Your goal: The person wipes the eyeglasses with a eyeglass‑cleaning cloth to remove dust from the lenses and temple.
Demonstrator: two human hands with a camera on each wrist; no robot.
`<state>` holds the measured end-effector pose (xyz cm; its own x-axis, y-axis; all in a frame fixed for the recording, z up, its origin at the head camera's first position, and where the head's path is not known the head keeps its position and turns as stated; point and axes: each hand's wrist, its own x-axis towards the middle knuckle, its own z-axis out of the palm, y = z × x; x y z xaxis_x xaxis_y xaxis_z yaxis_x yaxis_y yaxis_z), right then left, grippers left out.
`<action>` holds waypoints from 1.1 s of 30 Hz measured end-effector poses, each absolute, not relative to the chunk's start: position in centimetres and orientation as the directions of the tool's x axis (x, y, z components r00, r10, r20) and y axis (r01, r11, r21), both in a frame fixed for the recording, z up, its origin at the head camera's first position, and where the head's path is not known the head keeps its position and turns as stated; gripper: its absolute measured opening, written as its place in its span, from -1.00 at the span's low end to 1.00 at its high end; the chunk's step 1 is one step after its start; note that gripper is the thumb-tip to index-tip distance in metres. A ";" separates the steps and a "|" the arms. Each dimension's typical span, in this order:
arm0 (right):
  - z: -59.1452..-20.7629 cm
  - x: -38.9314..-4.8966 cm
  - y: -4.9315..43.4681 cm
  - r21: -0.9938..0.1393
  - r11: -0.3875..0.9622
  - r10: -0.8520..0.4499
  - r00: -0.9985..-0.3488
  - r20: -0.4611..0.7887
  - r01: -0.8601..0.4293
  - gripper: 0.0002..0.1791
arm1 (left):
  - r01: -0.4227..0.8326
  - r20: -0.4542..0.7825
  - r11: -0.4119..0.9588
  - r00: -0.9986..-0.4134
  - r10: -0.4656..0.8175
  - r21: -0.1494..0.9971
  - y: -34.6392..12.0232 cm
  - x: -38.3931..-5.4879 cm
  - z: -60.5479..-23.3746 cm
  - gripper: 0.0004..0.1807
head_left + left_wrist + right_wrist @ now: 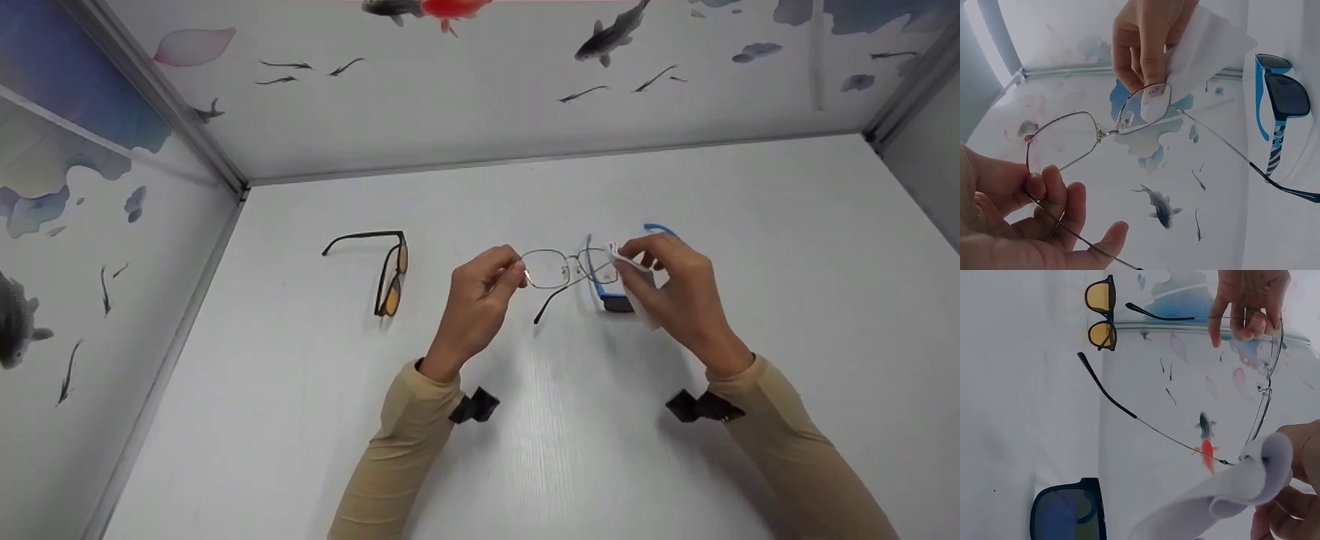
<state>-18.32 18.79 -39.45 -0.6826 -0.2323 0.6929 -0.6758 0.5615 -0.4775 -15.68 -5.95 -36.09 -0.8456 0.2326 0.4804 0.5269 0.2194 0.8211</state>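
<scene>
Thin metal-framed eyeglasses (573, 258) are held up over the white table, temples unfolded. My left hand (480, 300) pinches them at one end, by the hinge, with thumb and fingers; the left wrist view shows that temple (1081, 239) running across the palm side. At the other end my right hand (686, 292) pinches a white cloth (643, 306) against the second lens. Through that lens, in the left wrist view, a cloth-covered fingertip (1154, 107) shows. The right wrist view has the cloth (1202, 509) folded over and hanging loose from the fingers.
Blue-and-black sunglasses (616, 303) lie on the table (300, 420) behind the right hand, partly hidden. Black-framed glasses with yellow lenses (391, 297) rest to the left. Panels (480, 112) printed with fish and leaves enclose the back and sides.
</scene>
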 end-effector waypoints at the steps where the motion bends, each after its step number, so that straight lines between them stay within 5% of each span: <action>1: -39.4 -18.5 18.7 -0.479 0.573 -0.229 -0.691 0.686 -0.665 -0.80 | 0.527 0.478 0.219 -0.845 0.238 0.821 -5.9 -15.7 -36.1 -0.76; 16: -37.7 -17.4 16.1 -0.414 0.529 -0.344 -0.633 0.693 -0.741 -0.81 | 0.533 0.505 0.245 -0.846 0.169 0.810 -5.8 -16.2 -36.2 -0.78; 27: -38.5 -19.0 16.8 -0.456 0.588 -0.318 -0.709 0.629 -0.668 -0.86 | 0.543 0.509 0.187 -0.836 0.204 0.818 -6.3 -16.1 -36.0 -0.78; 33: -37.5 -18.0 15.1 -0.426 0.520 -0.361 -0.642 0.676 -0.741 -0.84 | 0.554 0.525 0.265 -0.833 0.177 0.789 -5.9 -16.4 -36.2 -0.77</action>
<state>-18.04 15.12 -37.52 -0.6421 -0.3608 0.6765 -0.7406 0.5200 -0.4256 -16.40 -5.87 -36.19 -0.8326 0.1770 0.5249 0.5539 0.2654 0.7891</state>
